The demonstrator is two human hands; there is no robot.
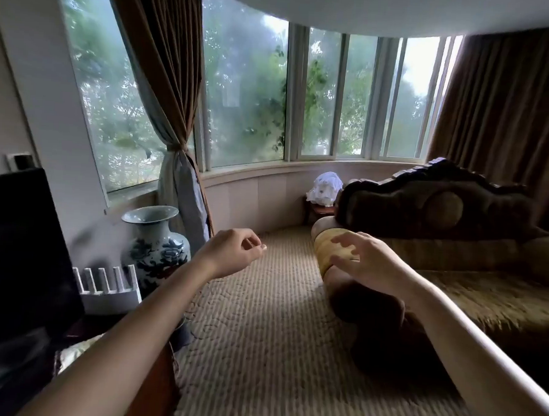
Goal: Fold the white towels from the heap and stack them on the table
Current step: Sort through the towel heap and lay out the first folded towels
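Left hand (232, 253), loosely curled, holds nothing; right hand (364, 263), fingers spread, hovers empty. Ribbed woven carpet (260, 334), glazed blue-and-white vase (155, 239), dark carved velvet sofa (457, 217).

Dim room, daylight from the windows (247, 92), right hand (364, 260) motion-blurred, wide-angle bending at edges, soft focus
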